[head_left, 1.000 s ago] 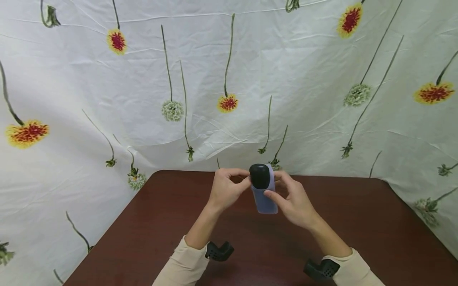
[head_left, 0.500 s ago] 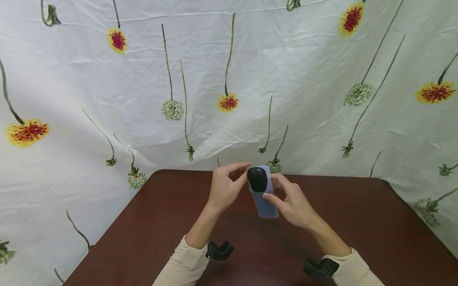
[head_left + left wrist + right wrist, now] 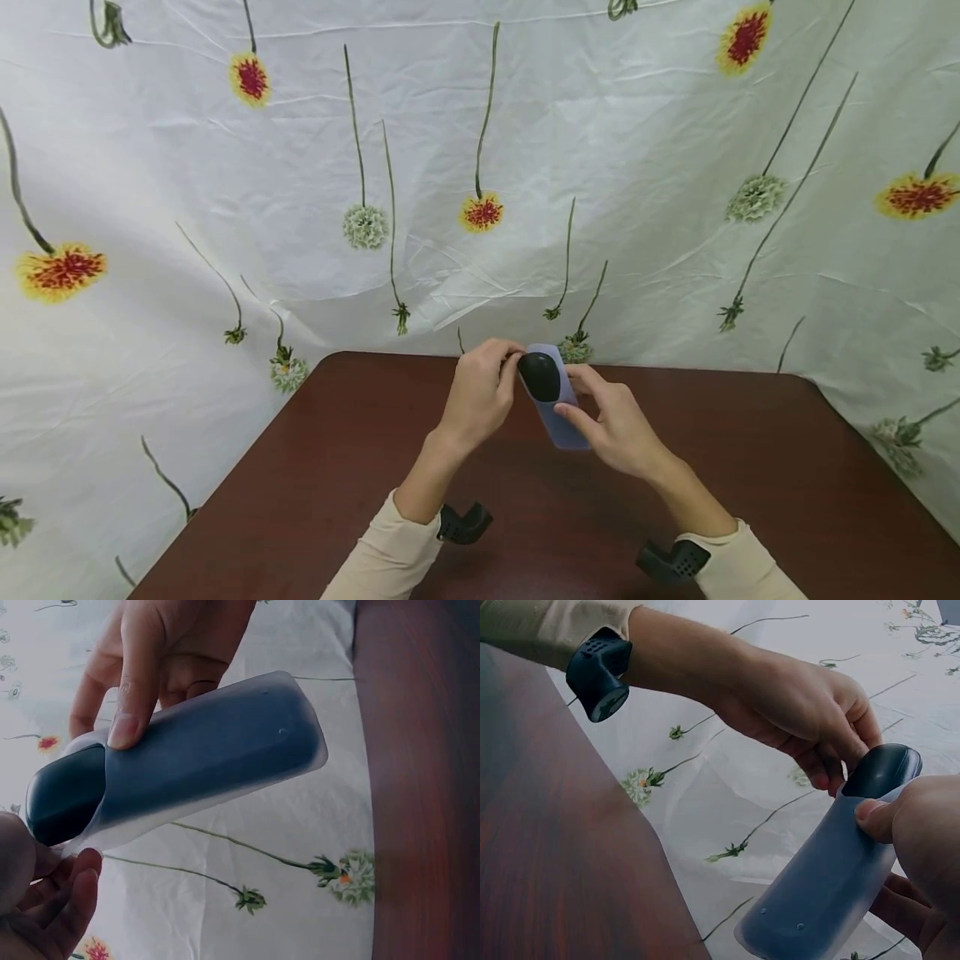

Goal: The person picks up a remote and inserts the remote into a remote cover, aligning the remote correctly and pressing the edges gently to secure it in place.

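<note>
A smooth black object with a rounded end (image 3: 540, 377) sits inside a translucent bluish sleeve (image 3: 210, 742), held up in the air above the table. Only its top end shows past the sleeve's opening; the rest is a dark shape through the material. My right hand (image 3: 622, 429) grips the sleeve from the right, thumb across its front near the opening and fingers behind. At the opening's other side, my left hand (image 3: 480, 392) pinches the sleeve's rim beside the black end. The left fingertips (image 3: 88, 862) sit right at that rim in the left wrist view.
A dark reddish-brown table (image 3: 337, 467) lies below the hands. Behind it hangs a white cloth (image 3: 637, 150) printed with flowers. Black wrist cameras are strapped over the cream sleeves, the left camera (image 3: 465, 523) and the right camera (image 3: 672, 562).
The sleeve has tilted, its lower end swinging slightly right. My left hand lifted its forefinger off, then closed its fingers together at the rim. The right hand stays in almost the same place.
</note>
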The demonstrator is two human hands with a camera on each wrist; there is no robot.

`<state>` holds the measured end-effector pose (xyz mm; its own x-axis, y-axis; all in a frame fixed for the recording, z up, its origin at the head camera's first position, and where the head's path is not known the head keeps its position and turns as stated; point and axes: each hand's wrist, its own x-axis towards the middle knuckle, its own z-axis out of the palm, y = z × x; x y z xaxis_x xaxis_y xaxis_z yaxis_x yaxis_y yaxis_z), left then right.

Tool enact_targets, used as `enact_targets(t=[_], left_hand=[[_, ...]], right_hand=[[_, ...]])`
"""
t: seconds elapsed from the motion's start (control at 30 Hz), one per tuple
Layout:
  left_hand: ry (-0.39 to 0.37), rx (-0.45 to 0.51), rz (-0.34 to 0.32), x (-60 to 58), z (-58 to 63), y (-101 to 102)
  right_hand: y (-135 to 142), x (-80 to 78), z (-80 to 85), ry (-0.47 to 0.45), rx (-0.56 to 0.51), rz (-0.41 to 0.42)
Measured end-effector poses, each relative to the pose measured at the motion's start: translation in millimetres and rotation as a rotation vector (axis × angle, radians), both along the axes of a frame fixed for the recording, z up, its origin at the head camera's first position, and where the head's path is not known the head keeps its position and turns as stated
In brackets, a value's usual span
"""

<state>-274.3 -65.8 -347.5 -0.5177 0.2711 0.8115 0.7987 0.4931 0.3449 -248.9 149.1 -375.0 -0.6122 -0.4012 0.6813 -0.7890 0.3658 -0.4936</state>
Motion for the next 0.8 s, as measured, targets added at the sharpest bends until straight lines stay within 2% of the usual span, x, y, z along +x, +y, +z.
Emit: enact_targets(t=[0.33,0.53,0.6,0.67,0.73,0.8], left_hand=[[0.103,0.065,0.098,0.8,-3.7,9],[0.201,0.077,0.102,4.9,-8.0,19],[0.23,0.094,0.081,5.7,-9.5,21],[0.236,0.119,0.033,5.1,-9.4,22],[0.206,0.143,-0.037,3.0,-8.4,20],[0.132,0.173,-0.123,0.0,-7.6,18]], right_hand=[[-5,-3.7,-7.9,0.194,0.091,-0.23],[-7,-2.1,-8.5,0.251,0.062,-0.319],[-8,-1.4,-8.4,0.275,0.038,-0.33],[-8,-1.3,-7.3,0.276,0.002,-0.319],[-6,-2.1,-6.1,0.254,-0.033,-0.301],[-4,-2.7,-4.4,0.205,-0.065,-0.264]])
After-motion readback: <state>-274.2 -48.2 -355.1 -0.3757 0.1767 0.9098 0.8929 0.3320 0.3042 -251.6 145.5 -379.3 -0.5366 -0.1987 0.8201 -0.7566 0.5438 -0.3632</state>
